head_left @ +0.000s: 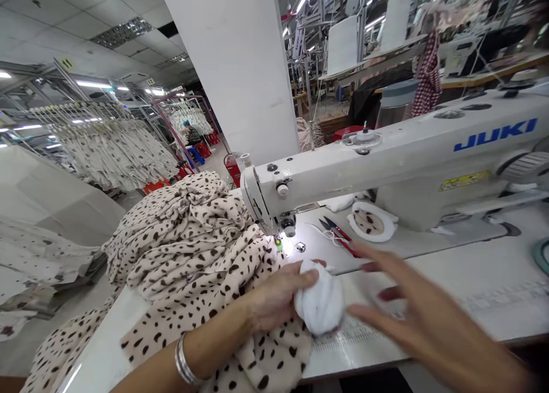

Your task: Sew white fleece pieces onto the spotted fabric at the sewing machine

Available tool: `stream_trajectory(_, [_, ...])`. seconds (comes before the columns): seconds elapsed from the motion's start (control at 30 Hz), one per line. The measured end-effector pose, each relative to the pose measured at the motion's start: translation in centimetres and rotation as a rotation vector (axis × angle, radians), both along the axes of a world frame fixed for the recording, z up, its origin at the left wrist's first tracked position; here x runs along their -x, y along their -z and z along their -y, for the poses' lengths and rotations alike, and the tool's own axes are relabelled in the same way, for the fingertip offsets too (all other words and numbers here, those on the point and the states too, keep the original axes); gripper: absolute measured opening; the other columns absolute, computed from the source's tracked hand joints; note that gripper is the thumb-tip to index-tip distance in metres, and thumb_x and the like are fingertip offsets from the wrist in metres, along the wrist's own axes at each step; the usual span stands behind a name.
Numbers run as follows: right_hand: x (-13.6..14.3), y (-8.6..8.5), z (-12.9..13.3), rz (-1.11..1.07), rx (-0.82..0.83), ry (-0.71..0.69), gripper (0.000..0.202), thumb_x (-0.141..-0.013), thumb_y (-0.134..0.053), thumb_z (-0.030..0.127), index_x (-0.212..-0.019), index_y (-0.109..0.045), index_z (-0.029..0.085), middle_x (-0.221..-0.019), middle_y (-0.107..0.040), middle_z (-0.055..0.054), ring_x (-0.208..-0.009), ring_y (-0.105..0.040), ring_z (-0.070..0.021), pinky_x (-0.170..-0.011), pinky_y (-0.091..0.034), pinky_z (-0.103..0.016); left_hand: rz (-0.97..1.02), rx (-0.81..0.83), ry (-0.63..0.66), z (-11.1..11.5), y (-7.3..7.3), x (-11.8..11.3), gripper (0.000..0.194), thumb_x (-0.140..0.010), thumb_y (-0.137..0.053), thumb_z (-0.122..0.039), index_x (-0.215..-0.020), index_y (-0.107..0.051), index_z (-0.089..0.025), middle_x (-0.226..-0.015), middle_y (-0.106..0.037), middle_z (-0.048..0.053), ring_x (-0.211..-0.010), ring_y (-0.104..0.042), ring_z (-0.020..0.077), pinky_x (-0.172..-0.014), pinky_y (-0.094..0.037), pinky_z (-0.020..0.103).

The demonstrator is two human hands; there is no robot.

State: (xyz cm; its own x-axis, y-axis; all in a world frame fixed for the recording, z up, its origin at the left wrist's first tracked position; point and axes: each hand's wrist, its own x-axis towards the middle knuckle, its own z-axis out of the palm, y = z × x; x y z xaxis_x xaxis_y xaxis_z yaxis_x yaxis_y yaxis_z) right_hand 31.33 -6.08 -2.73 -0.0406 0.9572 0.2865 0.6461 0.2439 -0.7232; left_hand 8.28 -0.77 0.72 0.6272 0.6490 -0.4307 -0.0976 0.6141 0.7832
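Note:
My left hand point(278, 296) grips a round bundle of white fabric point(321, 304), thumb on top, just in front of the sewing machine's needle area. To the right hovers my right hand point(412, 313), blurred, fingers spread and apart from the bundle. Cream fabric with dark spots point(201, 244) lies heaped beside and under my left forearm, reaching up to the presser foot point(278, 244). Behind my right fingers, red-handled thread snips point(338, 233) rest on the machine bed, next to a round white-edged piece with a spotted centre point(372, 221).
The white JUKI sewing machine point(386, 158) spans the right side above the table point(472, 290). A white pillar point(240, 67) stands behind it. Thread cones point(342, 45) are on a rack at the back. Hanging spotted garments point(115, 150) and a seated person point(191, 134) are farther left.

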Motion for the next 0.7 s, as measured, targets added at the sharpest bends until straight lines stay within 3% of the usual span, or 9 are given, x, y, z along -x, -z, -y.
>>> stream_trajectory(0.1, [4.5,0.2,-1.0,-0.083,0.064,-0.258,0.041,-0.086,-0.06,0.037,-0.127,-0.053,0.031,-0.12,-0.063,-0.004,-0.095,-0.066,-0.0185,-0.078,-0.056,-0.029,-0.15,-0.215,0.011,1.2,-0.2,1.1,0.045,-0.071,-0.082,-0.043,-0.096,-0.064,-0.01,-0.085,-0.059,0.003,-0.074,-0.053,0.0131,-0.069,-0.04,0.024])
stream_trajectory(0.17, [5.5,0.2,-2.1,-0.141,0.113,-0.32,0.026,-0.089,-0.054,0.03,-0.114,-0.057,0.027,-0.1,-0.066,-0.002,-0.083,-0.066,-0.0158,-0.07,-0.055,-0.026,-0.226,-0.344,0.019,1.4,-0.1,2.3,0.045,-0.074,-0.077,-0.049,-0.092,-0.065,-0.01,-0.076,-0.056,0.0,-0.067,-0.048,0.0108,-0.064,-0.036,0.022])
stream_trajectory(0.23, [5.1,0.1,-3.3,-0.178,0.155,-0.328,0.026,-0.092,-0.048,0.029,-0.117,-0.053,0.025,-0.087,-0.064,-0.001,-0.073,-0.065,-0.0147,-0.058,-0.053,-0.024,-0.326,-0.439,-0.03,1.3,0.0,3.6,0.044,-0.076,-0.074,-0.051,-0.086,-0.065,-0.01,-0.074,-0.055,0.0,-0.067,-0.049,0.0114,-0.063,-0.037,0.023])
stream_trajectory(0.3, [4.6,-0.1,-4.3,-0.129,0.114,-0.309,0.032,-0.094,-0.046,0.033,-0.125,-0.049,0.025,-0.091,-0.064,-0.004,-0.075,-0.066,-0.0162,-0.055,-0.053,-0.024,-0.412,-0.461,-0.106,1.0,0.2,4.6,0.041,-0.072,-0.076,-0.049,-0.083,-0.064,-0.011,-0.077,-0.058,0.001,-0.069,-0.054,0.0139,-0.065,-0.042,0.025])
stream_trajectory(0.4, [5.3,0.3,-3.8,0.088,-0.078,-0.31,0.047,-0.09,-0.058,0.042,-0.133,-0.047,0.026,-0.117,-0.061,-0.011,-0.095,-0.066,-0.0225,-0.064,-0.057,-0.03,-0.462,-0.4,-0.187,0.9,0.2,5.1,0.037,-0.074,-0.073,-0.044,-0.092,-0.062,-0.014,-0.081,-0.063,0.002,-0.066,-0.06,0.017,-0.06,-0.047,0.028])
stream_trajectory(0.5, [7.5,1.6,-1.8,0.265,-0.261,-0.422,0.06,-0.081,-0.07,0.04,-0.135,-0.048,0.024,-0.122,-0.06,-0.013,-0.102,-0.065,-0.0261,-0.075,-0.058,-0.035,-0.572,-0.574,-0.242,1.0,-0.6,5.5,0.019,-0.083,-0.063,-0.034,-0.089,-0.063,-0.015,-0.08,-0.062,0.002,-0.067,-0.059,0.0164,-0.059,-0.045,0.026])
stream_trajectory(0.6, [8.4,2.7,-0.9,0.313,-0.301,-0.499,0.045,-0.09,-0.06,0.03,-0.132,-0.048,0.023,-0.102,-0.066,-0.007,-0.089,-0.067,-0.0194,-0.071,-0.058,-0.029,-0.739,-0.822,-0.15,0.7,-1.6,6.6,0.011,-0.081,-0.057,-0.016,-0.081,-0.067,-0.016,-0.079,-0.062,0.001,-0.073,-0.055,0.0154,-0.063,-0.042,0.023])
stream_trajectory(0.7, [6.6,2.2,-3.0,0.291,-0.263,-0.439,0.032,-0.098,-0.046,0.029,-0.129,-0.05,0.025,-0.101,-0.068,-0.005,-0.083,-0.068,-0.0156,-0.069,-0.057,-0.026,-0.769,-0.794,0.027,-0.4,-1.8,8.4,0.018,-0.075,-0.056,-0.01,-0.085,-0.07,-0.016,-0.085,-0.062,0.002,-0.071,-0.054,0.0144,-0.06,-0.041,0.022])
